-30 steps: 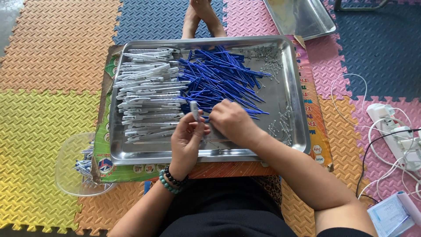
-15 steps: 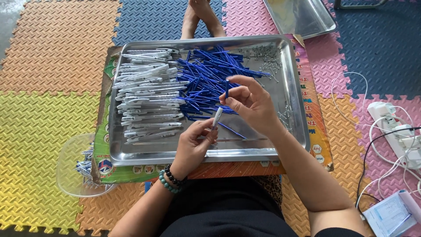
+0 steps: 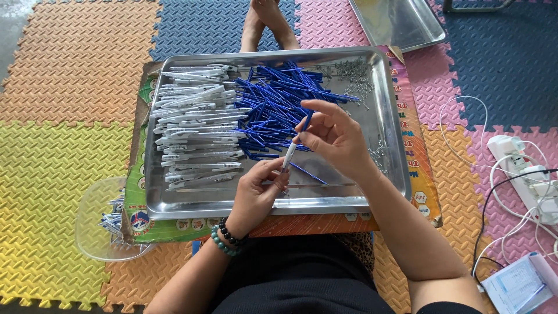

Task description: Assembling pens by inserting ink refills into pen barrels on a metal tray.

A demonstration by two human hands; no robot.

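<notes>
A steel tray rests on a cardboard box over my lap. White pen barrels lie piled in its left half, blue pen refills in the middle, small metal springs at the far right. My left hand holds a white pen barrel upright by its lower end. My right hand pinches a blue refill just above the barrel's top end.
A clear plastic bowl with several finished pens sits on the foam mat at the left. A second steel tray lies at the top right. A power strip with white cables and a paper pad lie at the right.
My right hand left the barrel, reached into the blue pile, and came back with a refill held over the barrel. My left hand tilted the barrel upward.
</notes>
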